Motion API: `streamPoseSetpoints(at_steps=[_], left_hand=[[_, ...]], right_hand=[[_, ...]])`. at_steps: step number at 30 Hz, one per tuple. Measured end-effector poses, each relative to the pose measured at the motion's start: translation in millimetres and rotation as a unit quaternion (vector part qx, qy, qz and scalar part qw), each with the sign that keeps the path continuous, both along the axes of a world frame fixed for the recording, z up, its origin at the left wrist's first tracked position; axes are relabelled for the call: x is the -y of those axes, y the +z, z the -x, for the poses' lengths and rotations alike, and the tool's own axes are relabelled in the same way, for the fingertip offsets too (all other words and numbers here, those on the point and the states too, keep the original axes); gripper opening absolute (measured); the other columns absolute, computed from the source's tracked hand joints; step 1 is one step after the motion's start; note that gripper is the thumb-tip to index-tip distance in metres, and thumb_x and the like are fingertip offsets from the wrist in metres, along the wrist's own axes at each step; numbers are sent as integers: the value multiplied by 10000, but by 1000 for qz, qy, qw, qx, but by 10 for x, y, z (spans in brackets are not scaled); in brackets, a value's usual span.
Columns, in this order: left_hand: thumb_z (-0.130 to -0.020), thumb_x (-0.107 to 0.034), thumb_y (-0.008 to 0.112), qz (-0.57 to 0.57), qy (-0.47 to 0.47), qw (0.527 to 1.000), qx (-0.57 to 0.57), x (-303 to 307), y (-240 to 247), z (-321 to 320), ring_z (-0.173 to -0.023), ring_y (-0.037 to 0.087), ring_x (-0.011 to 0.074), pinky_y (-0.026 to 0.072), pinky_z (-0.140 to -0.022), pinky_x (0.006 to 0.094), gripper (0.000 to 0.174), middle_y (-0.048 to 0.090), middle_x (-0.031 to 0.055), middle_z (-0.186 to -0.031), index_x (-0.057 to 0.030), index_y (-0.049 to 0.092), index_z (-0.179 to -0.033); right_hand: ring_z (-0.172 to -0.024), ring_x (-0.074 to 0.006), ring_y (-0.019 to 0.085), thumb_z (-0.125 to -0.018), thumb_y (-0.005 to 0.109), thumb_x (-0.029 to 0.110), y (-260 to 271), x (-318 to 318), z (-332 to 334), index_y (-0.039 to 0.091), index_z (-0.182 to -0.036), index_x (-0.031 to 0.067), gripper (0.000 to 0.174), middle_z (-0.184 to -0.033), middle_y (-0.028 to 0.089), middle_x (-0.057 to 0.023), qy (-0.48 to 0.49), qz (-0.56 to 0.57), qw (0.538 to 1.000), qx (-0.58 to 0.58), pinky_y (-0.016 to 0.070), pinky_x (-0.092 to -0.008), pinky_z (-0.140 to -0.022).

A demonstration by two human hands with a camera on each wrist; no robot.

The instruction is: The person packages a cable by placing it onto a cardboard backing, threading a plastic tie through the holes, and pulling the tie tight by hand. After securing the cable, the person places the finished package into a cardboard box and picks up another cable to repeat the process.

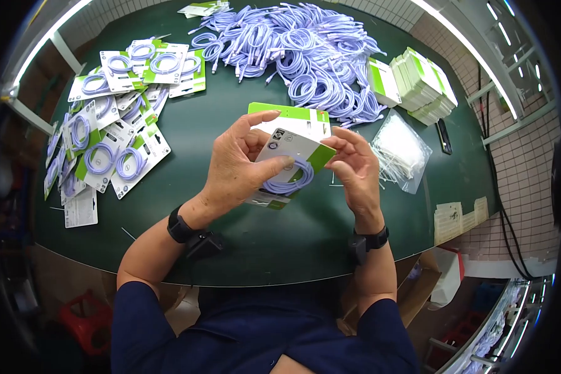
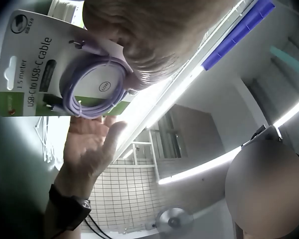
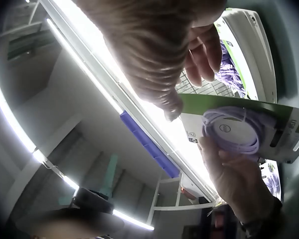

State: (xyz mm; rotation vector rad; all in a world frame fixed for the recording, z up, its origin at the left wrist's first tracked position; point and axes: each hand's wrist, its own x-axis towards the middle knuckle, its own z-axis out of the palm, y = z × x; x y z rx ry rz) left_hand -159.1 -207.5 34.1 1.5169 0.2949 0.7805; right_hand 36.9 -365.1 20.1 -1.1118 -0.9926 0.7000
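Observation:
The left hand (image 1: 234,163) grips a white and green card (image 1: 285,144) with a coiled lilac cable (image 1: 291,177) on it, the thumb lying on the cable. At the card's right edge is the right hand (image 1: 357,169), fingers bent loosely and thumb close to the green corner; the right wrist view shows its thumb at the card's edge. Printed text and a hang hole show on the card (image 2: 25,62) in the left wrist view. Behind it, other green and white cards (image 1: 311,118) lie on the table.
Carded cables (image 1: 100,157) are heaped at the left. A large pile of lilac cables (image 1: 293,43) covers the far middle. Stacked cards (image 1: 417,81), a bag of white ties (image 1: 402,153) and a black tool (image 1: 443,136) are at the right of the green table (image 1: 280,255).

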Motion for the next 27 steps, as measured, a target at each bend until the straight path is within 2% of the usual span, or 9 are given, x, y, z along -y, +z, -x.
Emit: streamPoseSetpoints(at_steps=[3,7,10,14,18,22,25,26,27], left_hand=[[-846,20,849,58,-11,998,28,77,-101,-88,-915,742,119,606,-821,272,714,792,90,-986,23,524,-1481],[-871,17,845,97,-9,992,77,130,-162,-125,-936,745,128,605,-822,274,579,796,88,-997,33,608,-1399],[-895,17,826,-40,-66,994,-73,-26,-90,-18,-939,747,138,611,-824,277,373,791,103,-1056,39,707,-1248],[-911,4,818,-19,-86,986,-144,-13,65,7,-889,742,130,614,-781,275,208,784,110,-1083,40,756,-1106],[-920,-5,812,1,-82,996,-42,-71,-77,-9,-848,733,116,616,-706,276,252,781,109,-1056,40,733,-1156],[-932,4,798,38,-89,985,-146,-177,61,66,-879,725,110,624,-699,272,307,777,110,-1068,36,699,-1221],[-946,20,773,60,-107,984,-126,-105,17,12,-889,729,130,633,-775,265,360,765,124,-1128,26,662,-1289],[-953,27,761,69,-113,984,-118,-66,-2,-9,-893,731,140,638,-814,262,388,758,132,-1158,22,644,-1323],[-953,27,761,69,-114,984,-117,-64,-2,-21,-893,731,140,638,-814,262,388,758,132,-1158,22,644,-1323]], right_hand=[[-1151,-203,702,-959,831,159,-98,5,52,609,-1421,-18,542,-1275,714,-127,21,42,999,13,557,-374,-1045],[-1095,-168,709,-943,826,56,-180,20,37,683,-1300,-38,395,-1218,730,-102,26,75,996,51,577,-338,-995],[-1073,-154,711,-947,811,26,-96,50,32,715,-1221,-50,300,-1179,737,-93,16,52,996,71,584,-317,-971],[-1016,-129,711,-933,831,49,-20,60,59,712,-1207,-42,313,-1118,744,-60,4,119,987,110,591,-289,-900],[-892,-96,699,-911,840,35,36,119,-155,746,-1140,-17,253,-1046,755,-36,7,71,985,156,578,-257,-786],[-774,-87,669,-889,843,39,87,215,-533,787,-1037,7,161,-950,760,-32,-82,172,959,209,553,-258,-706],[-735,-112,670,-892,831,74,-2,227,-686,812,-925,24,63,-854,757,-51,-62,338,881,324,561,-282,-711],[-734,-171,711,-904,840,167,-48,197,-702,826,-969,56,130,-907,794,-63,-71,368,843,387,591,-310,-746],[-734,-171,711,-904,840,167,-58,210,-720,826,-969,56,130,-907,794,-63,-73,369,842,387,591,-310,-746]])
